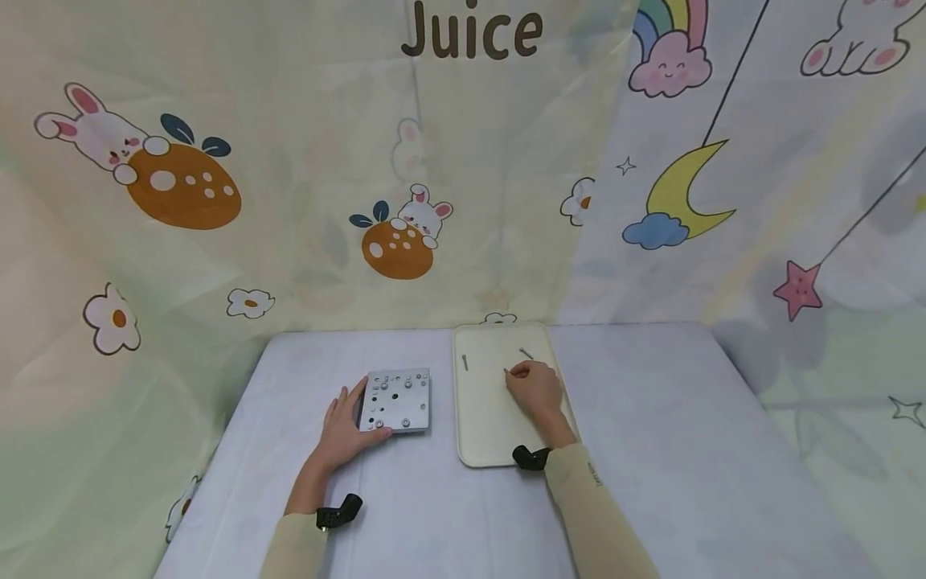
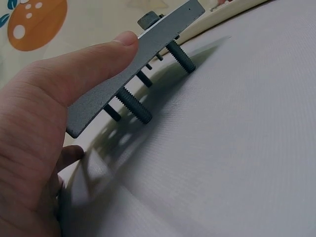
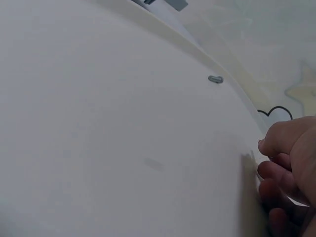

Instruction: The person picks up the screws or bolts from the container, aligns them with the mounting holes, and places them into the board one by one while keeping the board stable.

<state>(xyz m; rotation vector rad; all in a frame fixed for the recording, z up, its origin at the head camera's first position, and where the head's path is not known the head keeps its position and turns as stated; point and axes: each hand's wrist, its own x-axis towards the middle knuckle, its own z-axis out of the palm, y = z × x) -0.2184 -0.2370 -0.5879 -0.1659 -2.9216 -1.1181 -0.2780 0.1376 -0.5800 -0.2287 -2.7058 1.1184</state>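
My left hand [image 1: 344,434] holds a silver metal plate [image 1: 412,406] by its left side and near corner. Holes and several bolt heads dot the plate's top. In the left wrist view, the thumb lies along the edge of the plate, and threaded bolts [image 2: 134,105] stick out below it. Over the cream tray [image 1: 486,438], my right hand [image 1: 537,392] pinches a small screw [image 1: 506,371] between thumb and forefinger. Two more screws lie on the tray: one screw [image 1: 465,363] near its left rim, another screw [image 1: 526,353] just beyond the right hand.
The tray lies right of the plate on a white-covered table [image 1: 651,418]. Behind the table hangs a printed curtain [image 1: 499,265]. Dark wrist bands [image 1: 531,458] sit on both wrists.
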